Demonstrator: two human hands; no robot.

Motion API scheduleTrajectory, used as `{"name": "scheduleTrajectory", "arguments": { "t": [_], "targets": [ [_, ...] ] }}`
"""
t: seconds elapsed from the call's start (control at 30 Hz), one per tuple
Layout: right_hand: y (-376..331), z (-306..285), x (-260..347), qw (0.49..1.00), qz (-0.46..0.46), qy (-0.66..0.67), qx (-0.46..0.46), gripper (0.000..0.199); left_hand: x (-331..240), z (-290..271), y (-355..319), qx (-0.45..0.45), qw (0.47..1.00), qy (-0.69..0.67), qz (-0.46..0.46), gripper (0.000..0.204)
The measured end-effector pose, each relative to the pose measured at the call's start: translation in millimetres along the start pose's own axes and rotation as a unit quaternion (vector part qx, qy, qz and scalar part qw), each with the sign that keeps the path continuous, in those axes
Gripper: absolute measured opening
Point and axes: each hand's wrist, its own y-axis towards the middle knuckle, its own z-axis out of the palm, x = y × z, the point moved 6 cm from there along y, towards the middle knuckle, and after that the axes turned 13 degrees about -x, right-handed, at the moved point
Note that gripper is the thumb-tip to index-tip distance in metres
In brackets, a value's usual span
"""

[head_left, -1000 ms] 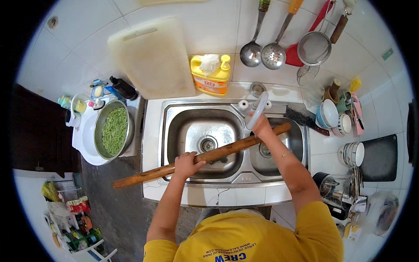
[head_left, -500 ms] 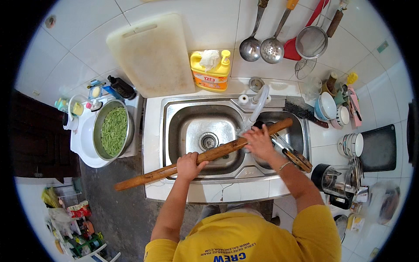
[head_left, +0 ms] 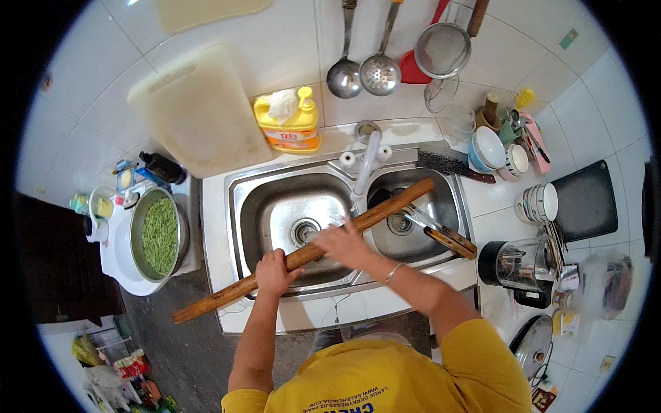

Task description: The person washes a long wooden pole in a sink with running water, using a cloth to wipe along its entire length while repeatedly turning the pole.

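Note:
A long brown wooden stick (head_left: pixel 372 217), like a rolling pin, lies slantwise over the double steel sink (head_left: pixel 231 227), its lower left end past the counter edge. My left hand (head_left: pixel 275 274) is closed around it near the sink's front rim. Blurred by motion, my right hand (head_left: pixel 342 246) lies over the middle of the stick, just right of the left hand; its exact finger pose is smeared. Under the stick's far end, utensils with wooden handles (head_left: pixel 451 242) rest across the right basin. A pale faucet (head_left: pixel 368 165) points toward the sink; I cannot tell if water runs.
A metal bowl of cut green beans (head_left: pixel 160 236) stands at left. Behind the sink are a white cutting board (head_left: pixel 200 113) and a yellow jug (head_left: pixel 289 124). A dark-bladed knife (head_left: pixel 454 165) lies behind the right basin; bowls (head_left: pixel 546 202) and a blender jug (head_left: pixel 516 265) stand right.
My right hand has slid along the stick toward the left hand, which keeps its grip. The whole view has shifted, so the sink appears further left.

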Motion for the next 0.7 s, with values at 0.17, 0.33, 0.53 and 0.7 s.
{"name": "scheduleTrajectory", "arguments": {
  "t": [0.17,0.33,0.53,0.7],
  "targets": [
    [-48.8,-70.0,-167.4,0.962,0.139,-0.138,0.192,0.048,1.1,-1.9,5.8,0.041,0.999,-0.004,0.003,0.053],
    [-97.6,-103.7,-250.9,0.961,0.246,-0.084,0.095,0.058,3.8,3.9,10.0,0.038,0.998,-0.007,0.04,0.054],
    [-125.7,-73.2,-247.9,0.883,0.439,0.063,-0.155,0.077,0.7,0.9,4.1,0.025,0.999,0.013,0.034,0.052],
    [-137.9,-55.4,-234.2,0.398,0.682,0.446,-0.422,0.073,-0.2,-0.8,-4.2,0.033,0.998,0.025,0.044,0.051]
  ]
}}
